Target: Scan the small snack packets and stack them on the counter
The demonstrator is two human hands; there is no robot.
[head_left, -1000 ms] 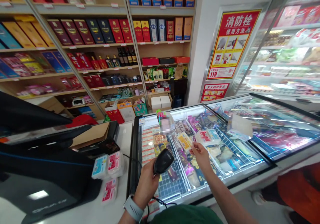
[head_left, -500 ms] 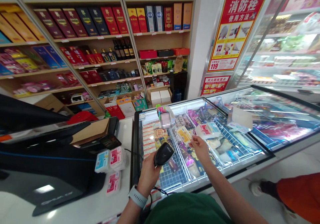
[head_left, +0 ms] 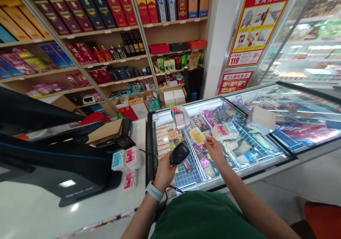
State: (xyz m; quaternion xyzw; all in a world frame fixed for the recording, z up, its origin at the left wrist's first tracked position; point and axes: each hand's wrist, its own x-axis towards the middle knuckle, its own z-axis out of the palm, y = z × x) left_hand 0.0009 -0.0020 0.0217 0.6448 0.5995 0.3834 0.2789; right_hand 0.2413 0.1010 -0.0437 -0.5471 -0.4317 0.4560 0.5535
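My left hand (head_left: 164, 172), with a watch on its wrist, is wrapped round the handle of a black barcode scanner (head_left: 180, 153). The scanner's head points away from me, over the glass-topped freezer (head_left: 183, 192). With its fingertips, my right hand (head_left: 214, 148) pinches the near right edge of a clear pack with a yellow label (head_left: 197, 136), above the freezer glass. Just beyond it lie similar packs, one with a red label (head_left: 220, 129) and one with a blue label (head_left: 232, 129). Wire baskets of packaged goods show through the glass.
On the counter (head_left: 106, 205) at left, several packs with red or blue labels (head_left: 130, 156) sit beside a dark checkout machine (head_left: 87, 175). An open carton (head_left: 261, 120) rests on the freezer. A person's orange clothing (head_left: 323, 217) shows at lower right. Stocked shelves (head_left: 112, 29) stand behind.
My view has shifted slightly, so the counter and freezer appear further right. Both hands keep their holds on the scanner and the yellow-labelled pack. The person in orange appears lower in view.
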